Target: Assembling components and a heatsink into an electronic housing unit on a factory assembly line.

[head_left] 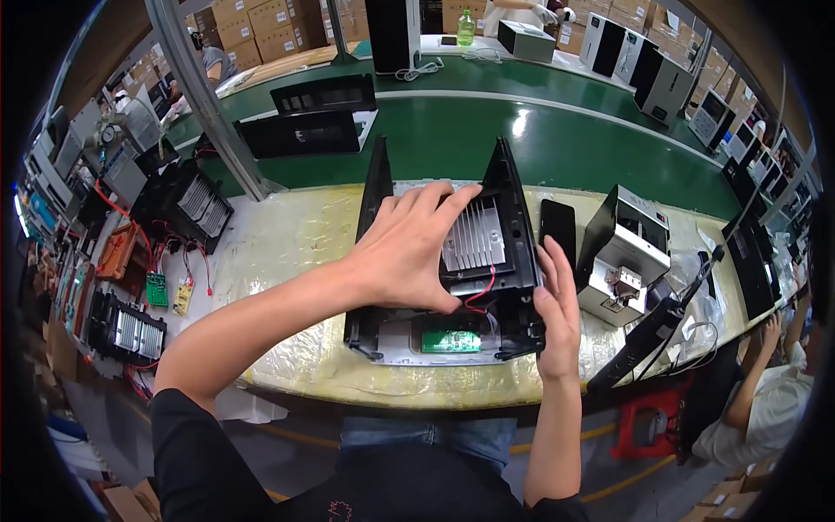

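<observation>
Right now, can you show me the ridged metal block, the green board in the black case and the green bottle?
Ridged metal block (477, 239): head view, on its fins.
Green board (450, 341): head view, middle of its flat face.
Green bottle (466, 31): head view, on its body.

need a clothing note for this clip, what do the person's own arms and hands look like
The left hand and right hand are bare, with no gloves, watch or bracelet showing. The left sleeve is black, ending near the elbow; only the black edge of the right sleeve shows.
</observation>
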